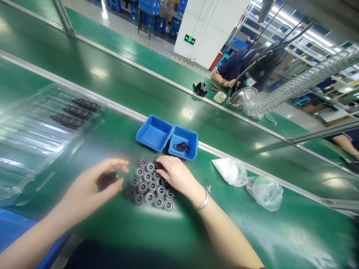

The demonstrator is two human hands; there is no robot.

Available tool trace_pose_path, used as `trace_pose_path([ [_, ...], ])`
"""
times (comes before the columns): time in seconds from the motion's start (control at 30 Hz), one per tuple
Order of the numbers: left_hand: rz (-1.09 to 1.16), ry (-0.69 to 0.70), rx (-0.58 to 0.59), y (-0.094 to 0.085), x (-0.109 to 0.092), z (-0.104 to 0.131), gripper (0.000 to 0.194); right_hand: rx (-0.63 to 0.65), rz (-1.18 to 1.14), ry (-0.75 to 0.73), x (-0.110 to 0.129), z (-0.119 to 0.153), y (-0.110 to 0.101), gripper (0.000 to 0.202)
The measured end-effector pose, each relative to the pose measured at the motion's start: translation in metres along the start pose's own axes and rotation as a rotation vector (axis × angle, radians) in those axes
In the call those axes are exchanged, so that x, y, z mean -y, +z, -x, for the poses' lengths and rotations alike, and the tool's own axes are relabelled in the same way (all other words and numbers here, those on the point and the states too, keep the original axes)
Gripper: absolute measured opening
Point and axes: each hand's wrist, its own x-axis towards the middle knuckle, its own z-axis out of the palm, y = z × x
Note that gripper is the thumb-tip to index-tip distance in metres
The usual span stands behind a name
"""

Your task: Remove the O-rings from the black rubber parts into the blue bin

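Green table (117, 231), round dark parts (153, 186) clustered on it, near side of two blue bins (154, 136). Right hand (177, 174) at cluster's upper right, grip closed on a black part (159, 166). Left hand (87, 184) blurred, left of cluster, thumb and finger apart; dark piece (106, 180) in its curl, can't tell if clamped.

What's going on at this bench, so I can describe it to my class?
A person is handling small dark parts with bare hands. The left hand is curled around a blurred dark piece, left of a cluster of round parts on the green bench. The right hand is at the cluster's upper right edge; its grip is unclear. Beyond are two blue bins, the right one holding thin black loops. Clear plastic bags lie to the right.
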Motion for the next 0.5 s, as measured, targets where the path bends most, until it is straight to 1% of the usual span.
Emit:
trace_pose_path([
  [0.17, 0.002, 0.011, 0.007, 0.007, 0.005, 0.003, 0.032, -0.01, 0.013, -0.016, 0.001, -0.002, 0.001, 0.025],
  [0.27, -0.008, 0.036, 0.014, 0.009, 0.005, 0.003, 0.03, -0.004, 0.016, -0.025, 0.002, -0.005, 0.0, 0.027],
  [0.4, -0.067, 0.086, 0.011, 0.006, 0.009, 0.004, 0.03, 0.007, 0.038, -0.027, -0.001, -0.009, 0.001, 0.033],
  [0.5, -0.139, 0.122, 0.015, 0.0, 0.018, 0.007, 0.033, 0.007, 0.038, -0.019, 0.0, -0.01, -0.004, 0.03],
])
